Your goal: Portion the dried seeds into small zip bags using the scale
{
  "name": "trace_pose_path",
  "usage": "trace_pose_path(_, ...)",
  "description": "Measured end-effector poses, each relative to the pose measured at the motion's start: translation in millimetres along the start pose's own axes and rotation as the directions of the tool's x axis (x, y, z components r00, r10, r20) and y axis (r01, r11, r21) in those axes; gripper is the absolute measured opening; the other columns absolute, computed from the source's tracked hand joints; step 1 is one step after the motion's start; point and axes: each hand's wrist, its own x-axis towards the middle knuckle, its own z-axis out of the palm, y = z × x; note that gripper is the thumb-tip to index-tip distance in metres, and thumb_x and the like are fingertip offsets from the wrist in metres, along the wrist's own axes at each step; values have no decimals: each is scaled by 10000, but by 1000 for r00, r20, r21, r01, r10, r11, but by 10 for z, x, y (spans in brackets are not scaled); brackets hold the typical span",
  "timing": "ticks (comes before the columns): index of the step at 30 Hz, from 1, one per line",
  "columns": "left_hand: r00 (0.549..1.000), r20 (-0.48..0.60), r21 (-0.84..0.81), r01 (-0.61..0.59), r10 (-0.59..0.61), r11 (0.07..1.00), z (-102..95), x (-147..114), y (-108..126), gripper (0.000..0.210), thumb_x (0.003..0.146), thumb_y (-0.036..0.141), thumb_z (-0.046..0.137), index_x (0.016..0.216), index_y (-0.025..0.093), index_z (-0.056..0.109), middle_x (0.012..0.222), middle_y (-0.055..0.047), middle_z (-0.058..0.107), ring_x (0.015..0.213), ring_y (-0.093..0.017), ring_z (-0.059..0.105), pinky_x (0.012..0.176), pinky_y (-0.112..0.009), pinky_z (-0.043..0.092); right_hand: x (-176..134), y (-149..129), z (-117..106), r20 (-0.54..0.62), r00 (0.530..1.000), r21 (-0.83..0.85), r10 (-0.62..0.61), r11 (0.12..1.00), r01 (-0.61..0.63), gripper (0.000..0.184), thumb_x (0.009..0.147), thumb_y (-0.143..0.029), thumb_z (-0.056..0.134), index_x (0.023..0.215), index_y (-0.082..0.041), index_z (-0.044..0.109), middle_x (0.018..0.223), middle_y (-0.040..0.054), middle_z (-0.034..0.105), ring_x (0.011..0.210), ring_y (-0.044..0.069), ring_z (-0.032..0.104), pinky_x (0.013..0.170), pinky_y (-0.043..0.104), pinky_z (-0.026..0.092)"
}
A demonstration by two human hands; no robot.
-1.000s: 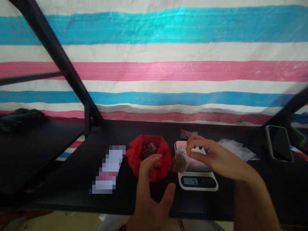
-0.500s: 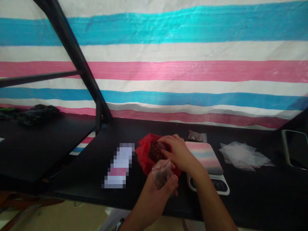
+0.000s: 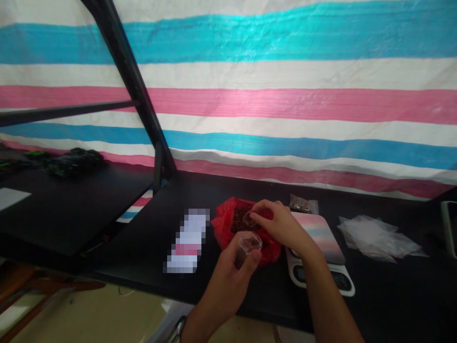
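Note:
My left hand (image 3: 230, 267) is closed around a small clear zip bag (image 3: 248, 244), its mouth spread open toward the top. Pinched in the fingers of my right hand (image 3: 278, 220) is a small clear round cup (image 3: 249, 219), held over brown granules (image 3: 240, 220). These granules fill a red plastic bag (image 3: 223, 220) that lies open on the black table (image 3: 143, 257). The zip bag is in front of the red bag and hides part of it. Under my right forearm, a white kitchen scale (image 3: 316, 233) is partly covered.
Behind the scale lies a filled zip bag (image 3: 302, 204). Flat clear bags (image 3: 378, 236) are piled to the right, with a phone (image 3: 450, 226) at the edge. A pixelated sheet (image 3: 187, 240) lies left of the red bag. A black metal frame (image 3: 143, 105) stands before the striped tarp (image 3: 285, 102).
The view has shifted left, so table items appear farther right. The mouth of the zip bag is now wider open. My right hand has drawn back slightly, and the clear cup shows more plainly.

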Motion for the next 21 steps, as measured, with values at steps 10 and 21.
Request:
trace_pose_path(10, 997, -81, -13, -4, 3, 1000, 41, 81, -67, 371, 959, 547, 695, 1076, 196, 667, 960, -43, 725, 868, -194, 648, 810, -292, 521, -263, -342, -372, -48, 983, 233, -179, 955, 185, 141, 856, -295, 797, 983, -268, 741, 1041, 5, 752, 1053, 234, 636, 1000, 387, 461)
trace_pose_path(21, 988, -148, 11, -35, 36, 999, 54, 107, -40, 541, 910, 728, 663, 1021, 199, 672, 905, -40, 694, 809, -187, 616, 748, -288, 531, -344, -414, -386, -49, 949, 272, -311, 910, 312, 272, 819, -160, 845, 1035, -293, 748, 1124, -3, 747, 1126, 230, 644, 1039, 391, 466)
